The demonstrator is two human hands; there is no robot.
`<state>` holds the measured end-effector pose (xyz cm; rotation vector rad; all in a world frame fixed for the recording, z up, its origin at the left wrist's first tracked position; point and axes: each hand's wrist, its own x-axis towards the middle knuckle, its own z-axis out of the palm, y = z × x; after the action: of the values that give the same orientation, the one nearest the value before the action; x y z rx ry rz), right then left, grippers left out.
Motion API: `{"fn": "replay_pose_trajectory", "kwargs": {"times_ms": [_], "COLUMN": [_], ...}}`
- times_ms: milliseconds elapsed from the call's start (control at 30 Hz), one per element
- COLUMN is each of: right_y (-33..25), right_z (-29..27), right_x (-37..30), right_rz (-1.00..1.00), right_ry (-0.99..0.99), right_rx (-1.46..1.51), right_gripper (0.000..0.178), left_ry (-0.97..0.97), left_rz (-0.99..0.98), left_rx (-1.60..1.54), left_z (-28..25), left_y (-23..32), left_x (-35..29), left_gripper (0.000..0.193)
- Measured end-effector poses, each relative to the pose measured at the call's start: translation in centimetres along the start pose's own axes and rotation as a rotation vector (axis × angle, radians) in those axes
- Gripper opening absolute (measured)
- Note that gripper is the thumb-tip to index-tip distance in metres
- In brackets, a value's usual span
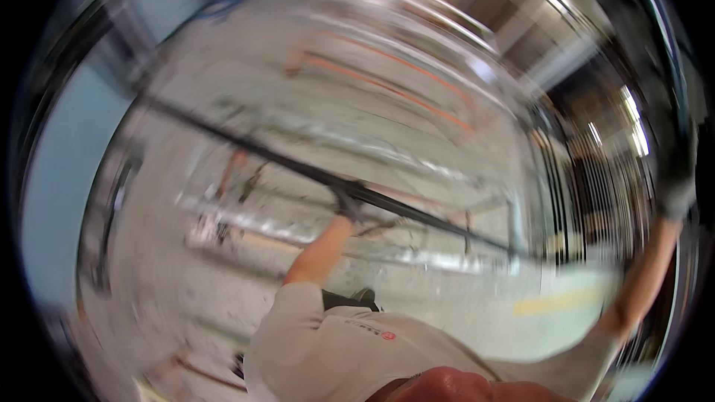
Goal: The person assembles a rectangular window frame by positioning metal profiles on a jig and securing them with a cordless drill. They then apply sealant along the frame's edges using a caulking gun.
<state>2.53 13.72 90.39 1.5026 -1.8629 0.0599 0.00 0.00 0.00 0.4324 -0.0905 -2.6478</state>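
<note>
Nearest, the person's pale shirt (357,357) fills the lower edge, with a dark shoe (365,296) on the floor just beyond it. The gloved left hand (345,205) is closed around a long dark bar (283,159), its fingers wrapped near the middle. The bar slants across the view from upper left to lower right, above the floor. The gloved right hand (676,192) is raised at the right rim, near a dark upright shape (674,82); blur hides its fingers, so their state cannot be told. Farther off, orange strips (387,88) cross the pale floor (298,22), and a light blue panel (67,186) stands left.
</note>
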Motion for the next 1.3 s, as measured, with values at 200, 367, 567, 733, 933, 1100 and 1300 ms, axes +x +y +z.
{"fn": "replay_pose_trajectory", "kwargs": {"times_ms": [200, 367, 567, 733, 933, 1100, 1300], "right_y": [-11.6, -16.1, -15.1, -14.1, -11.1, -10.3, -11.0], "right_z": [10.5, 11.6, 8.3, 8.4, 9.6, 9.9, 10.7], "right_x": [-8.8, -0.2, -4.5, -9.4, -13.3, -17.0, -19.3], "right_rz": [0.058, -0.081, -0.051, 0.008, -0.204, -0.205, -0.165], "right_ry": [0.304, 0.201, 0.010, -0.050, 0.046, 0.000, -0.018], "right_rx": [-0.558, -0.648, -0.757, -0.594, -0.632, -0.697, -0.648], "right_gripper": [0.022, 0.014, 0.014, 0.018, 0.030, 0.033, 0.028], "left_ry": [0.182, 0.254, 0.293, 0.280, 0.243, 0.262, 0.269], "left_rz": [-0.001, -0.171, -0.248, -0.349, -0.414, -0.446, -0.450], "left_rx": [0.229, 0.108, 0.228, 0.261, 0.333, 0.480, 0.592], "left_z": [2.0, -0.2, -0.1, -0.3, -1.1, -1.3, -1.9], "left_y": [29.7, 24.4, 16.2, 14.4, 12.9, 11.6, 12.1], "left_x": [6.8, 8.1, 9.5, 9.2, 10.7, 10.3, 11.4], "left_gripper": [0.087, 0.084, 0.085, 0.074, 0.067, 0.064, 0.067]}}
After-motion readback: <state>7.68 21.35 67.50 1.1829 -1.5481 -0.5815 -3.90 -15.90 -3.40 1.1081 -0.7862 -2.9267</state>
